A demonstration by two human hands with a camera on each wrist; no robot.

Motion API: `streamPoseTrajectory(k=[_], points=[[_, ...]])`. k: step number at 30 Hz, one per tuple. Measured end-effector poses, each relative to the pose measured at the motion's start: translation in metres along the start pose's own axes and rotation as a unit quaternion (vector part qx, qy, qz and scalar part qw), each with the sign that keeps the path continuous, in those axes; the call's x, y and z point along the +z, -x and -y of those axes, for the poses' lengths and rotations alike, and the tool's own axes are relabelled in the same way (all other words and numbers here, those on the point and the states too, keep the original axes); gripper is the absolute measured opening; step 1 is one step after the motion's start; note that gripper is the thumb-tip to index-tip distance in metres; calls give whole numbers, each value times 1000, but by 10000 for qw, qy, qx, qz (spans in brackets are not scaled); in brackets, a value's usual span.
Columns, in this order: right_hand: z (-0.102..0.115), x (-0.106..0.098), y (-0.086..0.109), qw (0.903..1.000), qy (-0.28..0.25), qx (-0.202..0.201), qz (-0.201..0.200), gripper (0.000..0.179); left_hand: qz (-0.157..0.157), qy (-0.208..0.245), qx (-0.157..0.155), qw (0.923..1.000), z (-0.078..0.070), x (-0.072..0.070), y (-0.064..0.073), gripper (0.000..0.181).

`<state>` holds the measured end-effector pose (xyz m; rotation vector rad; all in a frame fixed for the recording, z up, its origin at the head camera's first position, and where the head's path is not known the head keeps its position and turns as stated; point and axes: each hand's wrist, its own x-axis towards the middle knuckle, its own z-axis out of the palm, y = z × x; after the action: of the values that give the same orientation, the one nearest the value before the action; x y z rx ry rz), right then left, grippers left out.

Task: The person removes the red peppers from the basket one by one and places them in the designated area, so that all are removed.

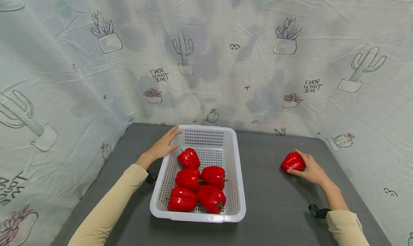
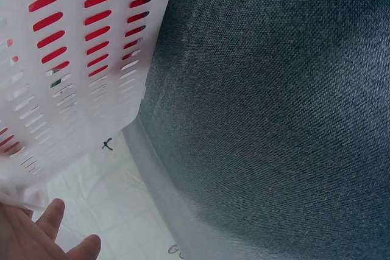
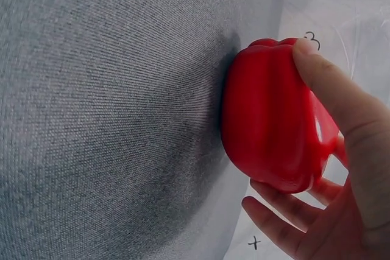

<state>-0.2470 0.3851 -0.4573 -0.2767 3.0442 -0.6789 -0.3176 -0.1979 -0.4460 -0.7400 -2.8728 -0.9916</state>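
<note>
Wore long, creased sleeves [image 1: 111, 199] in pale cream, ending in loose cuffs [image 1: 137, 175]. Bore a small dark marking [image 1: 359, 225] on the right sleeve. Carried a black gadget [image 1: 151, 178] past the left cuff, a black-and-green gadget [image 1: 317, 212] past the right.

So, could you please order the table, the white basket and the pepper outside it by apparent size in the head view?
1. Gray table
2. White basket
3. Red pepper outside the basket
</note>
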Motion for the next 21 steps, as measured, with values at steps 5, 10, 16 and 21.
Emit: streamPoseTrajectory(k=[5,10,16,21], points=[[0,-2,-2,9999,78,61,113,95,-9,59,-6,10000,2,1,0,58],[2,-2,-3,9996,153,111,189,97,3,104,-28,9999,1,0,0,58],[6,-2,-4,9993,198,211,243,97,10,91,-30,10000,-1,0,1,58],[8,-5,-5,9993,193,208,234,94,4,109,-12,9999,-1,0,2,58]])
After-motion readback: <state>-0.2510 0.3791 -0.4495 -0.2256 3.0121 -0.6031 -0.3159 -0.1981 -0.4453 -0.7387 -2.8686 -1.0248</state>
